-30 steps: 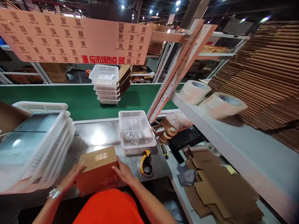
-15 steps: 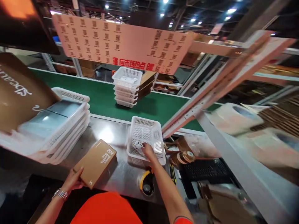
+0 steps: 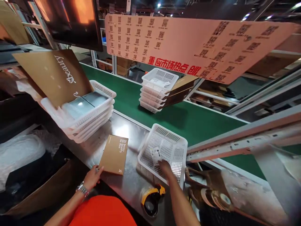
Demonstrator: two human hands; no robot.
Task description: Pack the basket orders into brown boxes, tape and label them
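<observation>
A flat brown cardboard box (image 3: 114,155) with white print lies on the metal bench. My left hand (image 3: 93,176) grips its near left corner, thumb on top and fingers at the side. To the right stands a white perforated plastic basket (image 3: 146,150), partly over the bench's far edge. Inside it is a small white packet (image 3: 155,155) with dark print on its label. My right hand (image 3: 165,167) reaches into the basket, its fingers closed on the packet's near edge. Some of the fingertips are hidden behind the hand.
A yellow-and-black tape dispenser (image 3: 151,201) sits near the bench's front edge. Stacked baskets (image 3: 94,121) holding grey packages and a large carton stand left. More stacked baskets (image 3: 154,91) stand on the green conveyor (image 3: 127,99). A metal post (image 3: 235,147) slants at right.
The view has swung left, so the bench things appear further right. The box now lies straighter, its printed end pointing away. My right hand remains at the packet in the basket.
</observation>
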